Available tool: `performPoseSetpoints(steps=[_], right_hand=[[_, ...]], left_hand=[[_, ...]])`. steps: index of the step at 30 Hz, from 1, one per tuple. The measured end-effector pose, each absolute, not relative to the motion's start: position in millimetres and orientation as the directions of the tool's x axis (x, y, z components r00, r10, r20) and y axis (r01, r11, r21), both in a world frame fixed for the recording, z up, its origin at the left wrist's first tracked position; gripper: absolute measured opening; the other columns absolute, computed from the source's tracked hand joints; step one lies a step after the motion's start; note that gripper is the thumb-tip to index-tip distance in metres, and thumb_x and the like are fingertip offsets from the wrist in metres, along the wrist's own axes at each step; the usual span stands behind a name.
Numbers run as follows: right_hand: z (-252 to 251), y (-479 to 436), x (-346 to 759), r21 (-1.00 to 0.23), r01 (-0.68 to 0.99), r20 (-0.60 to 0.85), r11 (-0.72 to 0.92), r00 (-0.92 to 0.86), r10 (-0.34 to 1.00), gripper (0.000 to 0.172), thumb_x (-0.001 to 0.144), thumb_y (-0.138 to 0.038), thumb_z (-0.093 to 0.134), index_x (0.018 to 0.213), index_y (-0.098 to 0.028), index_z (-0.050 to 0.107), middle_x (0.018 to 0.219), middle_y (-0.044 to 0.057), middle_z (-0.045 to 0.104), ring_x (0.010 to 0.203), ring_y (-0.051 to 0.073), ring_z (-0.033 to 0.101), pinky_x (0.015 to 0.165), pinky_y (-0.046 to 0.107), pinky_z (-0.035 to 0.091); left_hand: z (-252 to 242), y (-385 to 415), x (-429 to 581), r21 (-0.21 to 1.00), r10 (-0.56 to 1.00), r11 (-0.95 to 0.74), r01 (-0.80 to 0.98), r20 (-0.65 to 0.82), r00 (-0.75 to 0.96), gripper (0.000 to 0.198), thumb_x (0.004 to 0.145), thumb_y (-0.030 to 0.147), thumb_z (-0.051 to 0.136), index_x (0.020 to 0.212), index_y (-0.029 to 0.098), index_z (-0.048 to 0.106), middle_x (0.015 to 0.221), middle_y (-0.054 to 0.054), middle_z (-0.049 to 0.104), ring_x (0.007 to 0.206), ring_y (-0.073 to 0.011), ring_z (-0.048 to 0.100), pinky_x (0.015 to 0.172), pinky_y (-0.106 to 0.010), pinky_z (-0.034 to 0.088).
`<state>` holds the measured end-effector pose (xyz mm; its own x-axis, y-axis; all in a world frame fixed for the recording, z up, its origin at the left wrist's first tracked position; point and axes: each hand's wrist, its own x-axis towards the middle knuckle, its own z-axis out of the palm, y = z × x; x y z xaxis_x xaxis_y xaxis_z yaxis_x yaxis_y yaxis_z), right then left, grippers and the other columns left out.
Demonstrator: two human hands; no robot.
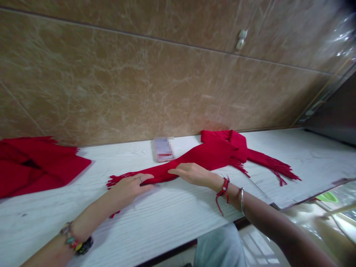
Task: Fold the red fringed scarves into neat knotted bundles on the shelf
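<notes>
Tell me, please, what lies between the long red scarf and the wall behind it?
In the head view, a small flat phone lies on the white table between the scarf and the wall, close to the scarf.

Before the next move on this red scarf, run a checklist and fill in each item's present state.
1. Left hand flat on the scarf near its fringed end: ok.
2. Right hand flat on the scarf's middle: ok.
3. Scarf lying straight along the table: not ok, its far end is bunched by the wall.
4. Small flat case apart from the scarf: cannot tell, it sits right behind it.
5. Second red cloth apart from the scarf: ok.
</notes>
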<state>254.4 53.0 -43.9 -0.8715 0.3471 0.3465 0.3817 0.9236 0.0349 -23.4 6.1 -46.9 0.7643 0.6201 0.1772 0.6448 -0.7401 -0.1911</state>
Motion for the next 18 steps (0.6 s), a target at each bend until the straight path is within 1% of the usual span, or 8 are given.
performPoseSetpoints(steps=[2, 4, 6, 8, 10, 13, 16, 18], right_hand=[[-47.8, 55.9, 254.5, -0.036, 0.431, 0.378, 0.902, -0.829, 0.411, 0.032, 0.086, -0.011, 0.038, 0.116, -0.014, 0.048, 0.1, 0.011, 0.062, 0.091, 0.016, 0.058, 0.076, 0.029, 0.048], [-50.8, 58.7, 253.6, -0.141, 0.49, 0.396, 0.861, -0.769, 0.502, 0.029, 0.084, -0.013, 0.042, 0.112, -0.014, 0.049, 0.099, 0.011, 0.063, 0.089, 0.017, 0.059, 0.074, 0.029, 0.048], [-50.9, 60.2, 252.2, -0.24, 0.514, 0.395, 0.823, -0.723, 0.567, 0.025, 0.083, -0.012, 0.045, 0.108, -0.014, 0.05, 0.095, 0.01, 0.063, 0.087, 0.017, 0.06, 0.072, 0.028, 0.048], [-48.2, 60.0, 251.0, -0.303, 0.506, 0.391, 0.808, -0.707, 0.59, 0.021, 0.081, -0.01, 0.046, 0.101, -0.014, 0.051, 0.091, 0.009, 0.064, 0.082, 0.016, 0.061, 0.07, 0.027, 0.048], [-44.8, 58.6, 250.3, -0.322, 0.49, 0.388, 0.81, -0.712, 0.585, 0.017, 0.08, -0.008, 0.046, 0.095, -0.014, 0.053, 0.087, 0.008, 0.064, 0.079, 0.015, 0.061, 0.068, 0.026, 0.048], [-43.4, 56.1, 249.3, -0.26, 0.471, 0.393, 0.843, -0.745, 0.538, 0.023, 0.078, -0.012, 0.051, 0.102, -0.013, 0.052, 0.093, 0.009, 0.063, 0.083, 0.016, 0.059, 0.071, 0.027, 0.047], [-47.8, 55.5, 246.4, -0.082, 0.462, 0.424, 0.883, -0.786, 0.45, 0.032, 0.078, -0.014, 0.053, 0.11, -0.012, 0.05, 0.099, 0.012, 0.061, 0.09, 0.019, 0.056, 0.077, 0.031, 0.046], [-51.5, 55.8, 244.2, 0.039, 0.473, 0.434, 0.88, -0.802, 0.411, 0.024, 0.082, -0.012, 0.047, 0.105, -0.012, 0.053, 0.092, 0.011, 0.061, 0.085, 0.018, 0.056, 0.075, 0.031, 0.045]], left_hand=[[-46.9, 4.6, -19.4, -0.245, 0.628, -0.71, 0.66, 0.202, 0.751, 0.023, 0.085, 0.016, 0.041, 0.099, 0.021, 0.059, 0.113, -0.006, 0.056, 0.089, -0.0149, 0.059, 0.076, -0.027, 0.047], [-45.7, 3.0, -12.8, -0.306, 0.634, -0.671, 0.676, 0.237, 0.736, 0.016, 0.085, 0.023, 0.044, 0.091, 0.018, 0.058, 0.103, -0.007, 0.06, 0.078, -0.016, 0.061, 0.069, -0.028, 0.048], [-44.6, 2.9, -5.1, -0.383, 0.632, -0.618, 0.687, 0.278, 0.723, 0.018, 0.084, 0.03, 0.046, 0.084, 0.015, 0.056, 0.088, -0.008, 0.062, 0.067, -0.0174, 0.061, 0.06, -0.029, 0.048], [-44.7, 4.7, 1.2, -0.451, 0.627, -0.566, 0.69, 0.307, 0.716, 0.014, 0.085, 0.026, 0.046, 0.081, 0.015, 0.054, 0.077, -0.006, 0.062, 0.06, -0.0179, 0.06, 0.054, -0.029, 0.047], [-46.0, 7.5, 4.3, -0.477, 0.63, -0.529, 0.702, 0.333, 0.701, 0.009, 0.084, 0.015, 0.043, 0.083, 0.015, 0.052, 0.07, -0.005, 0.061, 0.057, -0.0177, 0.061, 0.051, -0.027, 0.046], [-48.5, 9.8, 3.3, -0.436, 0.653, -0.504, 0.746, 0.373, 0.659, 0.015, 0.082, 0.007, 0.042, 0.09, 0.014, 0.052, 0.066, -0.003, 0.061, 0.056, -0.0174, 0.062, 0.048, -0.025, 0.046], [-48.0, 8.4, 0.2, -0.411, 0.685, -0.481, 0.774, 0.375, 0.625, 0.028, 0.079, 0.003, 0.041, 0.105, 0.011, 0.049, 0.065, -0.003, 0.063, 0.052, -0.0165, 0.061, 0.045, -0.024, 0.045], [-45.6, 6.2, -1.0, -0.439, 0.687, -0.482, 0.759, 0.348, 0.638, 0.036, 0.077, -0.001, 0.04, 0.11, 0.01, 0.048, 0.062, -0.003, 0.063, 0.049, -0.0164, 0.06, 0.043, -0.024, 0.045]])
